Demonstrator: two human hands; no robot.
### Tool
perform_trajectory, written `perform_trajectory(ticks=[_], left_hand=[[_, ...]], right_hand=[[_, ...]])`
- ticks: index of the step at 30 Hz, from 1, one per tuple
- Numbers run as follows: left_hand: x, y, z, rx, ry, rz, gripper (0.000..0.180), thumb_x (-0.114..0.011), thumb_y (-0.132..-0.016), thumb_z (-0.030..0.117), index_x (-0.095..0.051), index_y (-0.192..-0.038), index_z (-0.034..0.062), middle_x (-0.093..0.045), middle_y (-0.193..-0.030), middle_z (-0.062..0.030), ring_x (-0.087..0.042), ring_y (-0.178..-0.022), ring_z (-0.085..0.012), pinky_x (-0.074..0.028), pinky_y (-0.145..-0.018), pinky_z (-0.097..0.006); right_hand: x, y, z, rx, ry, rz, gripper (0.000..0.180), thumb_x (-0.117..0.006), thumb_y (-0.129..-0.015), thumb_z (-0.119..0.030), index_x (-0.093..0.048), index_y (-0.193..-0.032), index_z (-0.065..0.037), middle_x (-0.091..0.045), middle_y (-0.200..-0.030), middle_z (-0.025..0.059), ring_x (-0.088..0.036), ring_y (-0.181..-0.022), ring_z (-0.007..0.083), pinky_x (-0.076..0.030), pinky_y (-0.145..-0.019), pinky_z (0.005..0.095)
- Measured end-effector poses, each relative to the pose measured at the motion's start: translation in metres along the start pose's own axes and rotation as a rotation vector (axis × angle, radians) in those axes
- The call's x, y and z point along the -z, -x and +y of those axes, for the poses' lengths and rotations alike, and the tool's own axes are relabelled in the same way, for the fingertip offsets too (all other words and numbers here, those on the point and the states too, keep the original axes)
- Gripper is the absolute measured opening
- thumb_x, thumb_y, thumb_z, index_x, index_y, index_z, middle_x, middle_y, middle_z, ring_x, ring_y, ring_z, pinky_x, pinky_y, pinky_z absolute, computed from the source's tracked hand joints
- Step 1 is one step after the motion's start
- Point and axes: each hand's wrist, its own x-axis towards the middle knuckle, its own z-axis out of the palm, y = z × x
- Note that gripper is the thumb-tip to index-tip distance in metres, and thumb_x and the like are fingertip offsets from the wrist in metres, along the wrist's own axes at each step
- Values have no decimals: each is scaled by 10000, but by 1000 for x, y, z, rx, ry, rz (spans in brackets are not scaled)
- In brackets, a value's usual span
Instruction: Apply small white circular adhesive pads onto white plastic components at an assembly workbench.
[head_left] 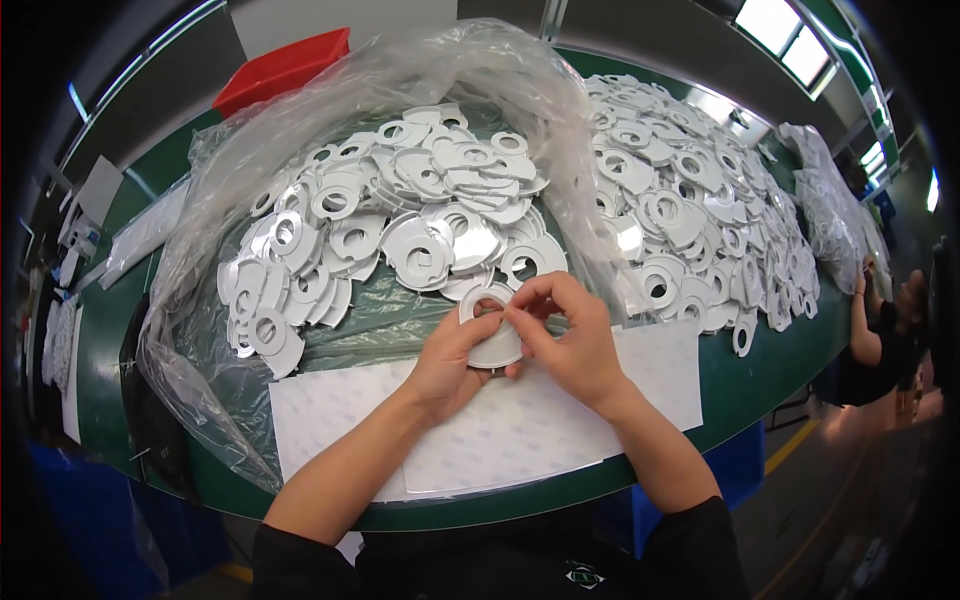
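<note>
White plastic ring [492, 325], flat with a round hole, sits pinched between both hands just above the pale sheets [520, 420] on the green counter [760, 385]; the left hand [450, 365] grips its lower edge while the right hand [565, 345] holds its upper rim with thumb and fingertips. Behind them, a heap of like rings [400, 220] lies on a clear plastic bag [300, 130], a second heap [700, 210] spreads to the right, and a red bin [285, 68] stands at the far edge.
</note>
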Motion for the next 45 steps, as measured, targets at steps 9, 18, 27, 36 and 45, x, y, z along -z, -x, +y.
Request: perform_trajectory(ticks=[9,18,27,36,45], left_hand=[[-13,4,0,-45,-32,25,285,-509,-938,212,-464,-1173,58,-576,-1046,-76,-572,-895,-160,-468,-619,-306],[-4,0,-6,-43,-135,-48,310,-465,-954,222,-402,-1219,74,-581,-973,-89,-577,-784,-154,-461,-619,-282],[-8,2,-9,-54,-225,-54,536,-333,-971,461,-268,-1372,111,-571,-1003,-106,-571,-759,-160,-442,-592,-258],[-11,6,-6,-50,-301,-104,850,-113,-860,732,-124,-1452,121,-543,-1138,-135,-587,-737,-179,-431,-519,-263],[-14,3,1,27,-201,-31,860,-73,-846,745,-164,-1443,132,-550,-1146,-173,-597,-688,-244,-432,-496,-287]], right_hand=[[-1,0,4,691,757,234,215,-668,-696,-42,-627,-907,-53,-638,-934,67,-539,-918,272,-459,-730,358],[6,-3,3,-199,-285,16,213,-625,-836,-70,-640,-998,67,-581,-733,43,-571,-480,89,-438,-415,205],[6,-2,-4,-235,-188,55,157,-615,-836,-72,-601,-877,79,-596,-659,59,-565,-438,99,-433,-377,224],[-4,5,-6,3,638,198,342,-782,-683,-271,-538,-727,-36,-557,-612,37,-555,-520,167,-426,-442,320],[20,6,-18,72,530,-66,283,-746,-711,-235,-586,-799,-20,-621,-724,64,-574,-671,203,-466,-630,332]])
